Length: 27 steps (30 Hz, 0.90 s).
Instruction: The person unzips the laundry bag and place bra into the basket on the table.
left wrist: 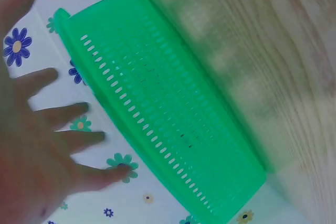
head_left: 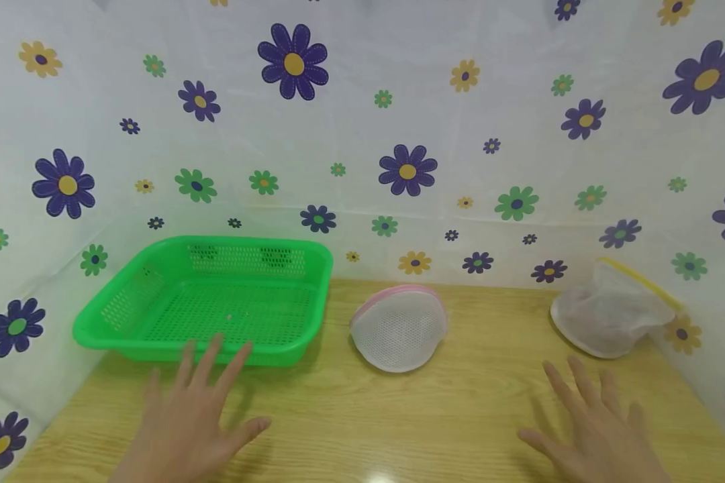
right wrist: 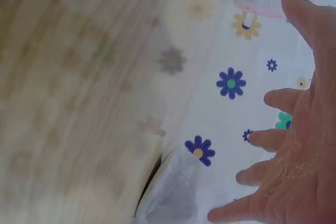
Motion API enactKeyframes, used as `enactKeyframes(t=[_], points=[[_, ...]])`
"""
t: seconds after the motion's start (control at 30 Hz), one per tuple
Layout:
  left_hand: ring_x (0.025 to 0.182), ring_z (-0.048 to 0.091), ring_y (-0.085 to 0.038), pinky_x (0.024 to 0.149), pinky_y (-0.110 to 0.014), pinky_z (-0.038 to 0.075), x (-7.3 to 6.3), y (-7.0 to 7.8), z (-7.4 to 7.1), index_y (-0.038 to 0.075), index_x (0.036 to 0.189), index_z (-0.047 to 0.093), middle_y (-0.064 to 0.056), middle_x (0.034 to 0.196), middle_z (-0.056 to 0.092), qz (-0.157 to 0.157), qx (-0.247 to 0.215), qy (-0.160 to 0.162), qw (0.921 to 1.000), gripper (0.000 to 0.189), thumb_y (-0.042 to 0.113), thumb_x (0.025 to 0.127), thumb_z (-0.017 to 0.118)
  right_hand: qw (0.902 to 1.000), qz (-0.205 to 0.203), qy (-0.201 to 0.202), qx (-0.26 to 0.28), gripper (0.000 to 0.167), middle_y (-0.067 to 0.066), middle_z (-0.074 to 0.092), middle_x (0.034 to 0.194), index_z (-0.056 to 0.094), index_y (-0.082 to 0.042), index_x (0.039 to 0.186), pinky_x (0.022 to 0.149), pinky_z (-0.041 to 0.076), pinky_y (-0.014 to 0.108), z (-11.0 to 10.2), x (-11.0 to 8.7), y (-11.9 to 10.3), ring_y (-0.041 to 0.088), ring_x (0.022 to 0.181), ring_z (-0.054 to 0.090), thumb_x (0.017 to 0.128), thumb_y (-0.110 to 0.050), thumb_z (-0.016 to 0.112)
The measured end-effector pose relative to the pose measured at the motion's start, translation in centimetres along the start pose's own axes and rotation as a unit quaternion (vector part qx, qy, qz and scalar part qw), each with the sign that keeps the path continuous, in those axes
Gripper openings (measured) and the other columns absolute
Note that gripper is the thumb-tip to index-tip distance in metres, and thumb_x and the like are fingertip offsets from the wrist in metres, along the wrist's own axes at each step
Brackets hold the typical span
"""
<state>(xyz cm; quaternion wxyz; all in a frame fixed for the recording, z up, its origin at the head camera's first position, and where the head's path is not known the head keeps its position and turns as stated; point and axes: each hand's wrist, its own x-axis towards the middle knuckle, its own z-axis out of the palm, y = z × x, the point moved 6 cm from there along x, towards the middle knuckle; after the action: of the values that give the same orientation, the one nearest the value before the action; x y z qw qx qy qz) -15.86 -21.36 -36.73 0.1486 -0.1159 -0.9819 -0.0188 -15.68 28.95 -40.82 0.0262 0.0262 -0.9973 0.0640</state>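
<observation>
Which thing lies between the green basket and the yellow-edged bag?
In the head view, the pink-edged mesh bag lies between them on the wood-grain table.

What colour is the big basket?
The basket is bright green, showing best in the head view.

No lettering, label, brand or number is legible (the white sheet [head_left: 350, 121] beyond the far edge of the wood-grain table [head_left: 399, 422] bears printed flowers [head_left: 294, 64]).
</observation>
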Motion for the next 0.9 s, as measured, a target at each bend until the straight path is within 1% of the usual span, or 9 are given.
enactKeyframes(t=[0.07,0.17,0.23,0.3,0.43,0.57,0.7,0.77,0.9], points=[[0.135,0.049,-0.053,0.093,-0.081,0.041,0.6,0.7,-0.8,0.021,0.153,0.047,-0.02,0.152,0.051,0.034,-0.035,0.066,0.9966,0.088,0.066,0.082,0.073,0.9992,-0.031,0.008,0.024,0.098,0.031,0.032,0.161,0.034,-0.016,0.16,0.094,0.029,0.088,-0.4,0.5,-0.6,0.067,0.139,0.029,0.087,-0.074,0.062],[0.121,0.064,-0.039,0.089,-0.065,0.051,1.6,2.0,-1.7,0.017,0.138,0.063,-0.011,0.137,0.065,0.087,-0.109,0.155,0.978,0.063,0.038,0.081,0.083,0.9923,-0.091,0.029,0.079,0.078,0.027,0.048,0.153,0.049,-0.011,0.151,0.096,0.044,0.075,-1.0,1.5,-1.7,0.056,0.133,0.049,0.092,-0.057,0.069],[0.114,0.068,-0.031,0.089,-0.056,0.053,2.3,3.2,-2.0,0.017,0.128,0.07,-0.005,0.129,0.07,0.113,-0.158,0.185,0.9633,0.051,0.022,0.079,0.085,0.9862,-0.125,0.034,0.103,0.061,0.021,0.06,0.143,0.059,-0.009,0.142,0.096,0.051,0.065,-1.4,2.4,-2.5,0.047,0.126,0.061,0.095,-0.047,0.069],[0.111,0.07,-0.023,0.089,-0.049,0.054,3.1,4.4,-2.2,0.016,0.12,0.074,0.0,0.122,0.073,0.135,-0.193,0.201,0.9507,0.042,0.014,0.079,0.083,0.9803,-0.157,0.036,0.114,0.046,0.015,0.069,0.132,0.066,-0.007,0.134,0.095,0.055,0.058,-1.7,3.3,-3.4,0.039,0.118,0.068,0.098,-0.036,0.069],[0.104,0.071,-0.014,0.086,-0.041,0.056,4.6,7.1,-1.9,0.019,0.108,0.077,0.007,0.11,0.076,0.168,-0.223,0.201,0.9391,0.027,0.013,0.082,0.081,0.9751,-0.184,0.019,0.123,0.039,0.011,0.073,0.126,0.068,-0.005,0.13,0.094,0.057,0.052,-1.9,5.4,-5.0,0.032,0.112,0.071,0.1,-0.03,0.066],[0.097,0.071,-0.008,0.078,-0.035,0.056,6.0,9.3,-0.8,0.022,0.099,0.076,0.013,0.101,0.076,0.198,-0.238,0.181,0.9335,0.016,0.013,0.086,0.079,0.9723,-0.18,0.021,0.148,0.038,0.014,0.073,0.126,0.068,-0.002,0.13,0.087,0.06,0.05,-1.8,7.9,-6.2,0.032,0.106,0.073,0.099,-0.026,0.067],[0.09,0.071,-0.007,0.071,-0.028,0.052,6.8,11.0,0.3,0.02,0.095,0.076,0.012,0.094,0.075,0.231,-0.247,0.168,0.9258,0.012,0.013,0.086,0.078,0.9726,-0.169,0.019,0.158,0.04,0.017,0.073,0.125,0.066,0.0,0.131,0.085,0.06,0.049,-1.2,10.0,-7.2,0.032,0.103,0.074,0.098,-0.023,0.067],[0.09,0.072,-0.008,0.07,-0.027,0.051,7.0,11.7,0.8,0.02,0.094,0.076,0.011,0.093,0.076,0.239,-0.248,0.157,0.9256,0.011,0.014,0.086,0.078,0.9727,-0.16,0.012,0.168,0.043,0.018,0.072,0.126,0.064,0.0,0.133,0.087,0.06,0.05,-0.8,10.9,-7.6,0.032,0.104,0.073,0.098,-0.024,0.067],[0.093,0.073,-0.009,0.074,-0.032,0.054,7.2,12.5,1.7,0.02,0.095,0.076,0.01,0.096,0.077,0.236,-0.239,0.126,0.9335,0.009,0.017,0.087,0.078,0.9704,-0.146,0.005,0.192,0.047,0.02,0.07,0.129,0.06,0.0,0.138,0.091,0.059,0.051,-0.2,12.3,-8.5,0.033,0.107,0.072,0.099,-0.024,0.066]])
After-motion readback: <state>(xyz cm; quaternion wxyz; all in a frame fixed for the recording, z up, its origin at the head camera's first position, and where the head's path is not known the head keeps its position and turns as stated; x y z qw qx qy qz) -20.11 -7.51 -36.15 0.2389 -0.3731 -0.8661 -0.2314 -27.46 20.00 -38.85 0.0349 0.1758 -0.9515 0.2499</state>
